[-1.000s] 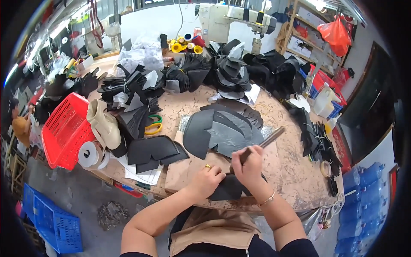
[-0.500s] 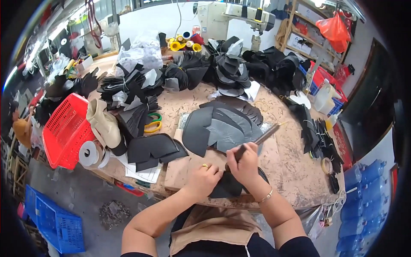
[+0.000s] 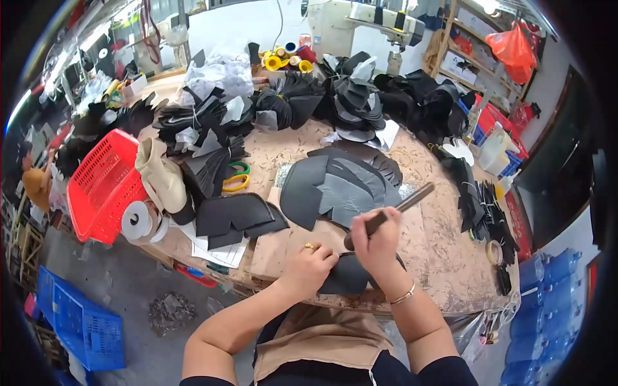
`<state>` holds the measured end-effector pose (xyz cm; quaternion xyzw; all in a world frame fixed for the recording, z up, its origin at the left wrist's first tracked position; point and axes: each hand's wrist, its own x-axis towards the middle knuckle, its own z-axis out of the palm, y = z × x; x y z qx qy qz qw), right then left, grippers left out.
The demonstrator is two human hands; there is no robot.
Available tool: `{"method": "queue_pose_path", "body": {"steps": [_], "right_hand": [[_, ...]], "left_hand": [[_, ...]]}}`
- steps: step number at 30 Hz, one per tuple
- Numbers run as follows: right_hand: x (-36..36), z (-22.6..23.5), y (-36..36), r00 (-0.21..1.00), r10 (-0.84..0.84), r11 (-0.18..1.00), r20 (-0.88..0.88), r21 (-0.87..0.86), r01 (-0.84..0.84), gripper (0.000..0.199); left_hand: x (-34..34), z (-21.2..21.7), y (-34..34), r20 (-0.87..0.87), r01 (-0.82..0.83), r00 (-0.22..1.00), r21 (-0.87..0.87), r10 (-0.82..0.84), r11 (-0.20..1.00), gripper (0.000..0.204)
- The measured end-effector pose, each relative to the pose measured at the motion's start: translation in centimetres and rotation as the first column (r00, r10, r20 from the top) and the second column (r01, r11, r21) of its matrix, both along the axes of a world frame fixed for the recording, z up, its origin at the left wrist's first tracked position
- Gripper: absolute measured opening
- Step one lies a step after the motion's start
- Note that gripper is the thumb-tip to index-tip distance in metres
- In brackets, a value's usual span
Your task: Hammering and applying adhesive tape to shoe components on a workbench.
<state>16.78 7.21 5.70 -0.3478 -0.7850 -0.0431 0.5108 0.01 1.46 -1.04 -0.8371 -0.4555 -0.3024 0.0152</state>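
Observation:
A black leather-like piece (image 3: 342, 278) lies at the near edge of the table in front of me. My left hand (image 3: 310, 267), with a ring on one finger, has its fingers bent and pinched together at the piece's left upper edge. My right hand (image 3: 378, 239) is closed round a long brown-handled tool (image 3: 412, 201). Its handle slants up to the right, and its dark lower end is just above the piece's upper edge, near my left fingertips. The tool's working end is too small to make out. Beyond my hands are stacked black and grey cut pieces (image 3: 351, 186).
Left of my hands lie black cut pieces (image 3: 235, 215), a beige boot (image 3: 161, 177), green and yellow scissor handles (image 3: 237, 177), tape rolls (image 3: 138, 222) and a red basket (image 3: 103, 186). Bundled black pieces (image 3: 347, 96) line the back, before a sewing machine (image 3: 380, 22). Blue bottles (image 3: 547, 315) stand right.
My right hand has lifted the tool slightly up and to the right. My left hand stays at the leather piece. The whole view has shifted a little.

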Motion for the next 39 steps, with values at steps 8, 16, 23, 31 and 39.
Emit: {"method": "queue_pose_path", "body": {"steps": [8, 16, 23, 31, 39], "right_hand": [[-0.4, -2.1, -0.1, 0.999, 0.002, 0.991, 0.040, -0.135, 0.004, 0.014], [-0.9, -2.9, -0.3, 0.995, -0.087, 0.996, 0.041, 0.003, 0.087, 0.013], [-0.7, -3.0, -0.7, 0.998, -0.060, 0.998, 0.011, 0.021, 0.060, 0.014], [0.2, -1.1, -0.7, 0.994, 0.058, 0.998, -0.092, 0.004, -0.057, 0.013], [0.4, -1.6, 0.7, 0.988, 0.117, 0.993, 0.101, -0.026, -0.115, 0.015]], "left_hand": [[0.3, 0.6, -0.3, -0.085, -0.002, 0.996, 0.102, 0.011, 0.995, 0.028], [0.4, -0.1, -0.4, 0.025, -0.035, 0.999, 0.041, 0.034, 0.999, 0.024], [-0.1, 0.8, -1.4, 0.171, -0.088, 0.980, -0.063, 0.098, 0.994, 0.025], [0.8, 0.7, -2.0, -0.225, -0.061, 0.971, 0.080, 0.077, 0.995, 0.034], [0.6, 0.5, -1.9, -0.209, -0.025, 0.977, 0.070, 0.039, 0.997, 0.037]]}}
